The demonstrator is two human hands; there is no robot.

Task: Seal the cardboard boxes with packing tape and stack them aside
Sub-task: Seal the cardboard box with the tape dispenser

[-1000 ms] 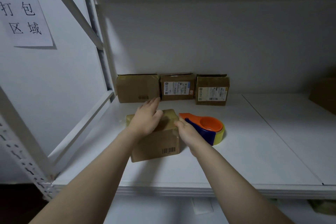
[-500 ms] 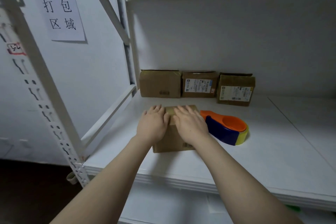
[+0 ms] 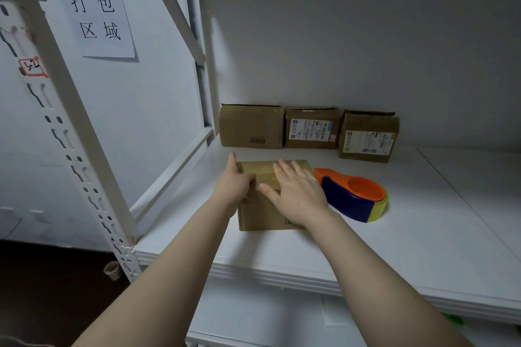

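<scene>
Four cardboard boxes on the white shelf [image 3: 423, 234]: three back boxes [image 3: 311, 128] in a row against the wall, one front box [image 3: 262, 214] nearer the edge. Flat on its top, the right hand [image 3: 298, 194], fingers straight, slightly spread. At its left edge, the left hand [image 3: 234, 184], one finger straight, the others hidden. Just beside, one tape dispenser [image 3: 352, 200].

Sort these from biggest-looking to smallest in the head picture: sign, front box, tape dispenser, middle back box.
1. sign
2. front box
3. tape dispenser
4. middle back box
The middle back box sits farther from the camera, so it may really be as big as the front box.
</scene>
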